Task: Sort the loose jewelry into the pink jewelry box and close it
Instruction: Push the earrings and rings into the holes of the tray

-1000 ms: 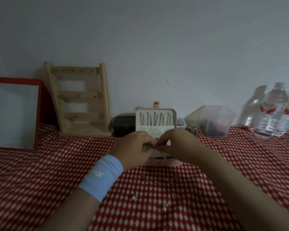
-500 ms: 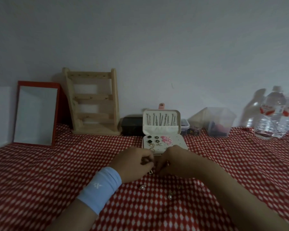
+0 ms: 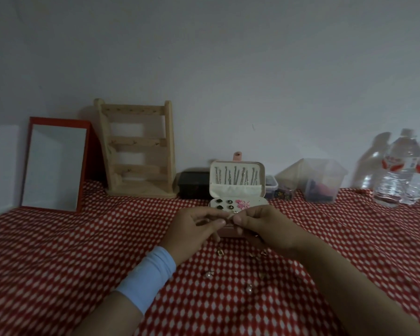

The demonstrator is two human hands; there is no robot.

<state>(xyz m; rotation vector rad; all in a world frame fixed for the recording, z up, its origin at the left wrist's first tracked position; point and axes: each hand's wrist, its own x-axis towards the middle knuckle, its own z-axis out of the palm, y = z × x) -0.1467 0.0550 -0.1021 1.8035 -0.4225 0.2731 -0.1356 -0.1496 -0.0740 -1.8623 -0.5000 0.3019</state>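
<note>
The surface (image 3: 58, 263), under a red cloth with white diamonds, ran back to a plain pale wall (image 3: 228, 69), and the pink jewelry box (image 3: 237, 180) stood open near that wall with loose jewelry (image 3: 220, 252) scattered just in front of it. At the box's front edge my left hand (image 3: 194, 229) and right hand (image 3: 264, 226) met, the fingers (image 3: 218, 223) of both pinching one tiny piece (image 3: 230, 217) too small to make out. Right of the box stood water bottles (image 3: 395, 170) whose red labels I could not read; left of it, a black case (image 3: 194, 187) and a wooden rack (image 3: 136, 151).

Head camera, forward-down, close over hands (image 3: 192, 229), facing wall (image 3: 204, 57).
</note>
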